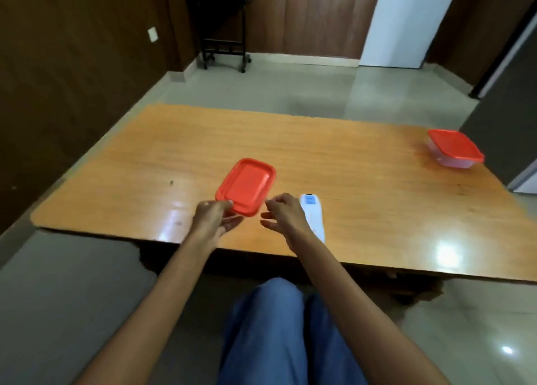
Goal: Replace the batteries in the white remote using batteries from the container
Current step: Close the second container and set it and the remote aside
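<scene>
A container with a red lid [246,186] rests near the front edge of the wooden table [363,187]. My left hand [216,217] grips its near left corner, thumb on the lid and fingers below the rim. My right hand [286,216] hovers just right of the container with fingers spread and curled, holding nothing. The white remote [313,216] lies flat on the table right behind my right hand, its small screen facing up. The container's contents are hidden by the lid.
A second clear container with a red lid [454,149] sits at the table's far right corner. A dark small stand [222,27] is against the far wall. My knees in blue trousers [279,335] are below the table's front edge.
</scene>
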